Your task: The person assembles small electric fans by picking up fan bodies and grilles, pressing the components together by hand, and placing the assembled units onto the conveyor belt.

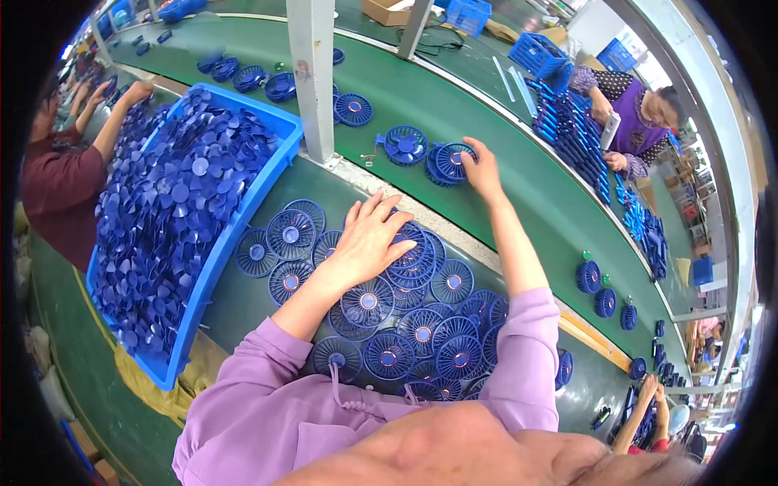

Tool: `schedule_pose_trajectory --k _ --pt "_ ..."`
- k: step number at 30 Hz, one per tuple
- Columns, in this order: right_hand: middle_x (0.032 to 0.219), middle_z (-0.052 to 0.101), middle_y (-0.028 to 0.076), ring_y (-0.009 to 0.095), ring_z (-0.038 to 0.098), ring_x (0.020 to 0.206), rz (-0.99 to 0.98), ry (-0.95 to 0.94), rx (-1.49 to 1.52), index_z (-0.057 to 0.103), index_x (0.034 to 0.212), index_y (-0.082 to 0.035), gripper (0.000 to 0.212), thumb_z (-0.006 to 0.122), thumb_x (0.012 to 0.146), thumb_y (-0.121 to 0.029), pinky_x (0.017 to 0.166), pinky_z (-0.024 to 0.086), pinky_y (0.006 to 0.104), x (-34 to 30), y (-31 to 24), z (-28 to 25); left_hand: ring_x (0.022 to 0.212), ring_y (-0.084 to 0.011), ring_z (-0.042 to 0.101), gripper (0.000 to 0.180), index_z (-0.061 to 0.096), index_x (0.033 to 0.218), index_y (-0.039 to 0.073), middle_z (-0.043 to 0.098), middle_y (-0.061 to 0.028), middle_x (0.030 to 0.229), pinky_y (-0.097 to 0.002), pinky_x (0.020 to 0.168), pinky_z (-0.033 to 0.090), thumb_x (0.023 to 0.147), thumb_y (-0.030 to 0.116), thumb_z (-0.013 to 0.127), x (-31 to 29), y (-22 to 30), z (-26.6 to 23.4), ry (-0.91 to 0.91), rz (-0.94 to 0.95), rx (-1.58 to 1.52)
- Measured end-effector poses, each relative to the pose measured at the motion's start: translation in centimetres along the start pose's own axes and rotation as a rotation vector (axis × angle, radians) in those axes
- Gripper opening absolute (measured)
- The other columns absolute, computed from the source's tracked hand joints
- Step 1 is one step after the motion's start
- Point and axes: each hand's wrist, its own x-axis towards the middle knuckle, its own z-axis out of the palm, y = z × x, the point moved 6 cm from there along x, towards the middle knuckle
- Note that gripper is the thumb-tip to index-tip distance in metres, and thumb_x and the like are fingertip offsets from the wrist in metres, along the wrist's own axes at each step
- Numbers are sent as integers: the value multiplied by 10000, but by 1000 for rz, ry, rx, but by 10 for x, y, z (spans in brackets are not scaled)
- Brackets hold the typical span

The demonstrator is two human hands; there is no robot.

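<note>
My right hand (484, 168) reaches over the green conveyor belt (527, 219), its fingers and thumb closed on the rim of a small round blue fan (448, 164). Just left of it on the belt lies another blue fan body (404, 145). My left hand (369, 241) is spread, palm down, over a pile of round blue fan grilles (421, 328) on the work surface. Its fingertips reach the upper grilles, and the part under the palm is hidden. Several of the grilles overlap in stacks, each with a round centre.
A blue crate (279, 150) heaped with small blue discs (182, 198) stands at my left. A grey post (312, 77) rises beside the belt. More fans (354, 108) lie along the belt. Co-workers sit at left, lower right and across the belt, where one person (636, 121) works by blue parts.
</note>
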Motion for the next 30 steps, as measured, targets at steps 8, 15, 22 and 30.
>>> schedule_pose_trajectory --k 8,15,22,30 --pt "1301 475 221 395 474 1156 -122 -206 -335 486 1316 -73 627 696 798 -358 961 432 468 -26 -19 29 1331 -403 331 365 577 1169 125 442 -148 1385 -513 1066 292 852 293 640 0 -5 -9 47 -14 -40" --pt "1216 502 214 364 497 1111 109 -217 -253 410 1376 -70 763 715 759 -399 964 420 441 -43 -24 1 1281 -355 424 333 599 1144 66 518 -164 1312 -438 1041 362 872 256 622 7 -7 -17 151 -30 -297" --pt "1208 491 155 281 509 1059 -97 -297 241 384 1413 -133 794 735 714 -269 940 425 385 -79 -161 -14 1264 -252 455 606 347 1413 -1 481 -140 1351 -354 1062 352 1015 455 314 16 -26 6 257 -225 -1121" --pt "1398 341 225 421 349 1277 -429 -245 33 338 1412 -94 925 543 751 -708 1064 287 491 -96 -208 10 1191 -186 509 458 446 1334 66 510 -78 1293 -352 1006 431 1027 383 326 5 -18 -5 588 -414 -1956"
